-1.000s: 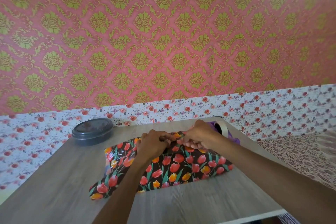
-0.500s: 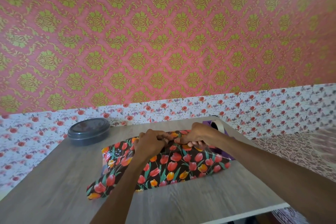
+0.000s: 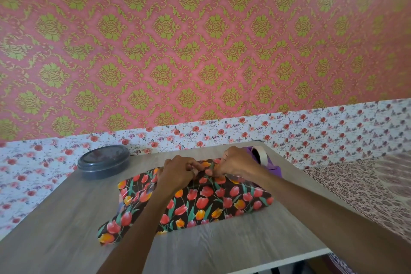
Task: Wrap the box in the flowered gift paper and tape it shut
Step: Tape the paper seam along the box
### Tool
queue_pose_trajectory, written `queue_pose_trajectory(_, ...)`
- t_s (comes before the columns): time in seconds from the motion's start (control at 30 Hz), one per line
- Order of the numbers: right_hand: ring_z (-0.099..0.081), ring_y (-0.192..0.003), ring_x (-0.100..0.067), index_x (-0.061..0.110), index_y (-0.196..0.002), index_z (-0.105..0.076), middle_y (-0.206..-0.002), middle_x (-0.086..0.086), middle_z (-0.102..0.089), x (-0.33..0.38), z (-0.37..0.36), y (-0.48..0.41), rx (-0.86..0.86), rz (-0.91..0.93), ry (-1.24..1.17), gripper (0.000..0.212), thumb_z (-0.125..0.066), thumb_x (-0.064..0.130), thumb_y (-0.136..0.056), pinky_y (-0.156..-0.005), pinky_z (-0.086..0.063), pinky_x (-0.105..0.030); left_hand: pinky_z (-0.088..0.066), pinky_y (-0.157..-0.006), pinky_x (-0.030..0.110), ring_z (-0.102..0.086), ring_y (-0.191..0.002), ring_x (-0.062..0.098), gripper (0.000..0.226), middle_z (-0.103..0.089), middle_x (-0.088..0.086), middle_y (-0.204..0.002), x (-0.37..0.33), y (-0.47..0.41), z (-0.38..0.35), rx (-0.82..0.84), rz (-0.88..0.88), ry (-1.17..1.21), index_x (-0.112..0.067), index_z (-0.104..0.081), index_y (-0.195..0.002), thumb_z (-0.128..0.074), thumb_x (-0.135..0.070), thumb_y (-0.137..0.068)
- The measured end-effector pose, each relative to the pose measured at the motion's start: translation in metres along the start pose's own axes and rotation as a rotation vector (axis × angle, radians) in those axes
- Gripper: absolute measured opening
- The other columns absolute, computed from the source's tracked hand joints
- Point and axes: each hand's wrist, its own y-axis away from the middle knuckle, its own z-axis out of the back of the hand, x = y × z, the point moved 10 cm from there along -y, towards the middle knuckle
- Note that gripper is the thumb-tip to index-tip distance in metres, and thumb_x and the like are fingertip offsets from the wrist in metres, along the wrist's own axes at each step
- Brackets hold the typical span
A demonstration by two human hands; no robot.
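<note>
Table [image 3: 55, 218] of grey wood grain fills the lower view. At its far left sits a round dark container [image 3: 103, 161] with its lid on, well apart from the work.

In the middle lies the flowered gift paper [image 3: 200, 204], black with red and orange tulips. It is folded over the box, which is wholly hidden beneath it. The parcel's long axis runs from near left to far right, and a loose, unfolded end of paper trails off at the near left corner.

The left hand [image 3: 178, 173] rests on the parcel's far long edge, its fingers curled and pinching the paper there. The right hand [image 3: 238, 162] nearly touches it from the right, its fingers also bent onto that edge. A pale glint under the right hand may be a strip of tape, though the view is too small to be sure.

Just behind the right hand stands a tape roll [image 3: 263, 155] against something purple [image 3: 275, 168]. The seam lies directly under both grips, so the right hand is better placed to fetch tape while the left keeps the fold down.
</note>
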Motion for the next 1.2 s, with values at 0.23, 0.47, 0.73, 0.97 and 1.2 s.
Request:
queue_pose_trajectory(0.23, -0.046, -0.052, -0.009, 0.006, -0.089, -0.066, -0.072, 0.000, -0.058, -0.074, 0.058, 0.002, -0.036, -0.105, -0.099, 0.018, -0.073, 0.023, -0.087, -0.044, -0.040, -0.016, -0.035, -0.107, 0.040, -0.062, -0.096, 0.011, 0.023, -0.069, -0.011, -0.099, -0.049, 0.013, 0.025, -0.170, 0.038, -0.322, -0.030, -0.074, -0.084, -0.067, -0.008, -0.085)
queue_pose_trajectory(0.47, -0.055, -0.060, -0.015, 0.008, -0.077, -0.057, -0.069, -0.001, -0.056, -0.151, 0.098, -0.014, -0.284, -0.190, 0.025, 0.024, -0.061, 0.025, -0.092, -0.052, -0.040, -0.023, -0.058, -0.084, 0.035, -0.068, -0.085, 0.018, 0.020, -0.069, 0.004, -0.102, -0.156, -0.003, -0.058, 0.034, -0.214, -0.174, -0.012, -0.074, -0.099, -0.058, -0.005, -0.090)
queue_pose_trajectory(0.73, -0.034, -0.034, -0.010, 0.011, -0.061, -0.045, -0.046, -0.001, -0.041, -0.174, 0.079, -0.029, -0.131, -0.341, -0.329, 0.040, -0.080, 0.011, -0.079, -0.037, -0.026, -0.018, -0.051, -0.076, 0.036, -0.065, -0.097, 0.031, 0.039, -0.067, 0.015, -0.104, -0.178, -0.048, -0.157, 0.208, -0.140, -0.312, -0.003, -0.066, -0.106, -0.076, -0.032, -0.081)
queue_pose_trajectory(0.97, -0.053, -0.050, -0.017, 0.004, -0.073, -0.055, -0.069, -0.009, -0.063, -0.160, 0.112, -0.031, -0.347, -0.309, -0.281, 0.035, -0.082, 0.026, -0.075, -0.046, -0.042, -0.023, -0.044, -0.070, 0.027, -0.066, -0.095, 0.026, 0.046, -0.070, 0.011, -0.100, -0.162, -0.068, -0.167, 0.192, -0.057, -0.176, -0.006, -0.071, -0.105, -0.084, -0.035, -0.072)
queue_pose_trajectory(1.2, -0.042, -0.038, -0.016, 0.002, -0.075, -0.060, -0.055, -0.009, -0.052, -0.198, 0.078, -0.016, -0.242, -0.376, -0.316, 0.030, -0.084, 0.018, -0.070, -0.044, -0.034, -0.024, -0.056, -0.078, 0.026, -0.069, -0.088, 0.019, 0.048, -0.073, 0.005, -0.097, -0.157, -0.072, -0.170, 0.183, -0.020, -0.078, -0.007, -0.073, -0.103, -0.090, -0.030, -0.064)
